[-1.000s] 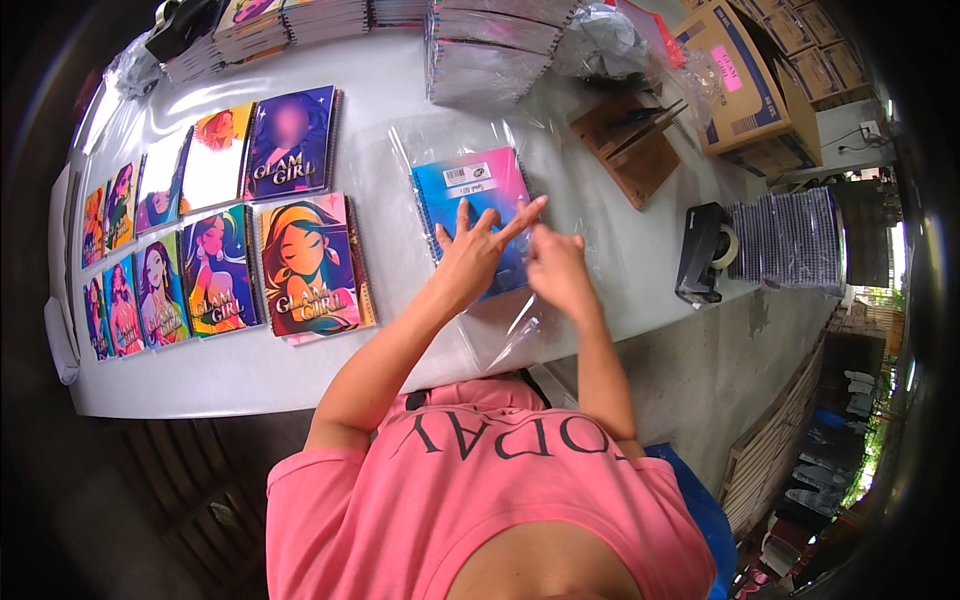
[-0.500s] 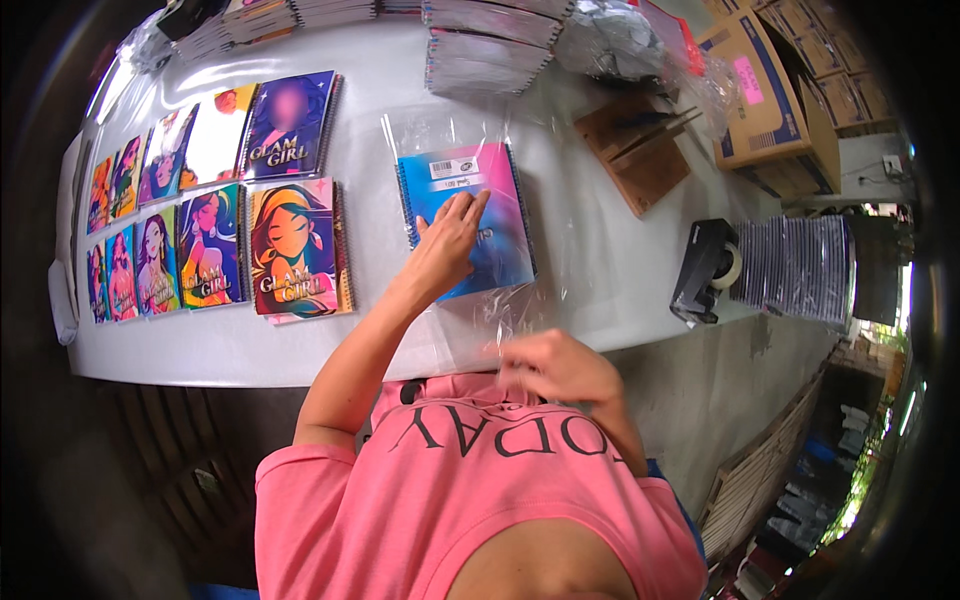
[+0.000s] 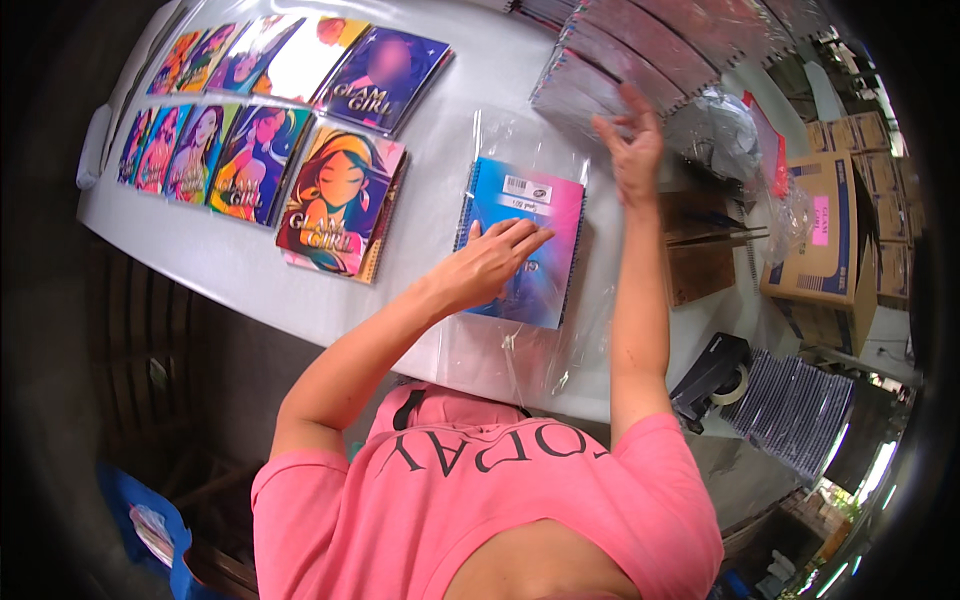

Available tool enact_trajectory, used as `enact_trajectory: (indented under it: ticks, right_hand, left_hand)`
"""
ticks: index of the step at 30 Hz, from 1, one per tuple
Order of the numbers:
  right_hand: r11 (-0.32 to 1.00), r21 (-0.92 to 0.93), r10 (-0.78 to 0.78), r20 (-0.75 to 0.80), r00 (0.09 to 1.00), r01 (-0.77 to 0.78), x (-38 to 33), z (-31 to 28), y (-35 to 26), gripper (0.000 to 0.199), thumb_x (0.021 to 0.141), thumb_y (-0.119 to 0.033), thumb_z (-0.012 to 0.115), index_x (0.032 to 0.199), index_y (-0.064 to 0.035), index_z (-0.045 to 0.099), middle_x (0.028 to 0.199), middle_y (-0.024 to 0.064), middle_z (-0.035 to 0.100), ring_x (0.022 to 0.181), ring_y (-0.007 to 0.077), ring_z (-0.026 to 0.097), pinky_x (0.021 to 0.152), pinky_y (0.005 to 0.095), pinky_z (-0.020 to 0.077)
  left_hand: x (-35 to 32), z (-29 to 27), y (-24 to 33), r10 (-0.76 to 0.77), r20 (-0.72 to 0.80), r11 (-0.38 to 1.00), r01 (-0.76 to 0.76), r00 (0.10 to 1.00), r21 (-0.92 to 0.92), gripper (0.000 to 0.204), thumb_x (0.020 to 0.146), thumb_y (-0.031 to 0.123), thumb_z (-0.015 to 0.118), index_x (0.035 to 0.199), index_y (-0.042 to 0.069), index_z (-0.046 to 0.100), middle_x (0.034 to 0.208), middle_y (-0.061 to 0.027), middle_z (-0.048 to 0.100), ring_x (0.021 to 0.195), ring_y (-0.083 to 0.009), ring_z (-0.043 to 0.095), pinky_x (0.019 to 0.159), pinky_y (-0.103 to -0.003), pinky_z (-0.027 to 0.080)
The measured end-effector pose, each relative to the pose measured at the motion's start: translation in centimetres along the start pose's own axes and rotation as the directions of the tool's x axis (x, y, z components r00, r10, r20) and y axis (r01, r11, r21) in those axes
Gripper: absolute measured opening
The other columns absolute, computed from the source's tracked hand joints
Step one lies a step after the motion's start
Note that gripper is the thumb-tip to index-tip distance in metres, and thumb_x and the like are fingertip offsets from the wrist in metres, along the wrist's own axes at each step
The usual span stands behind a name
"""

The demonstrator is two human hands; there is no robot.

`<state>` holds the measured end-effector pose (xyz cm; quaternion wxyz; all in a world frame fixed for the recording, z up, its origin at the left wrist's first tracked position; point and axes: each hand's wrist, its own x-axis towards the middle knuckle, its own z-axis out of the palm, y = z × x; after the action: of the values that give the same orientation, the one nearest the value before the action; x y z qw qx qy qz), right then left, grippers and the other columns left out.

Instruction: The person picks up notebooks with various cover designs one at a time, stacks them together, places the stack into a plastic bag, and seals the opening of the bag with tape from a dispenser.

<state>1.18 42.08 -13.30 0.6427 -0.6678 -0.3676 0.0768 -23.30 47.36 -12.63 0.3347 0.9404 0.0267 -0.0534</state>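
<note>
The white counter (image 3: 430, 190) curves under the wide lens, its far edge partly lost behind tall stacks of notebooks (image 3: 640, 45) that the top of the view cuts off. Your left hand (image 3: 490, 265) lies palm down on the blue-and-pink notebook (image 3: 563, 230) in front of you, hiding part of its cover; that grip is extended flat, pressing rather than clasping. Clear plastic film (image 3: 515, 135) shows past the notebook's upper and lower edges, though its outline is hard to follow against the glare. Your right hand (image 3: 637, 155) is raised beside the nearest stack, its fingers blurred; that grip looks loosely spread with nothing visible in it, and whether the fingertips touch the stack, I can't tell. Your right forearm runs past the brown wooden stand (image 3: 705, 275), covering its left side. Illustrated notebooks (image 3: 340, 205) lie in two rows to your left, some washed out by reflections. A black tape dispenser (image 3: 710, 372) stands near your right sleeve.
</note>
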Motion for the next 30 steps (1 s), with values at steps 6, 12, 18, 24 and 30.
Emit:
enact_trajectory:
  ticks: [6, 12, 18, 24, 30]
  right_hand:
    - [0.926, -0.206, 0.014, 0.856, 0.517, 0.316, -7.7, 0.3, -6.3, 0.085, 0.058, 0.009, 0.071, 0.133, -0.018, 0.044, 0.114, 0.0003, 0.057, 0.079, 0.0095, 0.053, 0.063, 0.0229, 0.0459]
    - [0.972, -0.231, 0.155, 0.773, 0.616, 0.045, -9.2, 0.2, -3.6, 0.042, 0.061, 0.011, 0.072, 0.098, -0.0061, 0.066, 0.087, 0.0057, 0.055, 0.077, 0.0141, 0.06, 0.065, 0.0282, 0.0521]
    - [0.936, 0.146, 0.13, 0.701, 0.702, -0.32, -9.4, 0.8, -3.2, 0.015, 0.062, 0.015, 0.07, 0.07, 0.0017, 0.067, 0.084, 0.0055, 0.055, 0.071, 0.014, 0.061, 0.06, 0.0254, 0.0548]
    - [0.892, 0.142, 0.242, 0.652, 0.718, -0.429, -10.9, 2.0, -1.6, 0.017, 0.064, 0.018, 0.065, 0.073, 0.0038, 0.066, 0.083, 0.006, 0.055, 0.07, 0.0154, 0.062, 0.062, 0.0251, 0.0573]
    - [0.98, -0.102, 0.198, 0.55, 0.811, -0.169, -12.4, 3.3, -2.5, 0.037, 0.061, 0.014, 0.069, 0.093, -0.0039, 0.064, 0.105, 0.0069, 0.049, 0.082, 0.018, 0.061, 0.074, 0.03, 0.055]
  left_hand:
    - [-0.3, 1.4, -1.2, 0.012, -0.03, 0.999, -0.01, 0.999, 0.052, 0.083, 0.067, 0.005, 0.072, 0.138, 0.01, 0.031, 0.13, -0.0105, 0.04, 0.127, -0.03, 0.036, 0.099, -0.057, 0.036]
    - [-3.0, 2.5, -3.5, -0.202, -0.316, 0.974, 0.223, 0.927, 0.031, 0.1, 0.059, 0.05, 0.075, 0.142, 0.019, 0.028, 0.146, -0.0024, 0.028, 0.139, -0.0302, 0.016, 0.103, -0.068, 0.011]
    - [-0.9, 1.9, -4.1, -0.147, -0.23, 0.974, 0.182, 0.962, 0.138, 0.107, 0.046, 0.075, 0.067, 0.14, 0.034, 0.034, 0.151, 0.0072, 0.018, 0.14, -0.036, -0.005, 0.091, -0.077, -0.009]
    - [0.6, 2.3, -3.9, -0.042, -0.247, 0.976, 0.093, 0.968, 0.198, 0.106, 0.047, 0.08, 0.061, 0.139, 0.033, 0.036, 0.15, 0.0056, 0.021, 0.14, -0.0352, -0.007, 0.09, -0.076, -0.015]
    - [0.7, 2.3, -3.7, -0.049, -0.245, 0.974, 0.101, 0.968, 0.201, 0.116, 0.046, 0.075, 0.067, 0.141, 0.019, 0.032, 0.151, -0.0078, 0.017, 0.14, -0.0341, -0.004, 0.098, -0.072, -0.005]
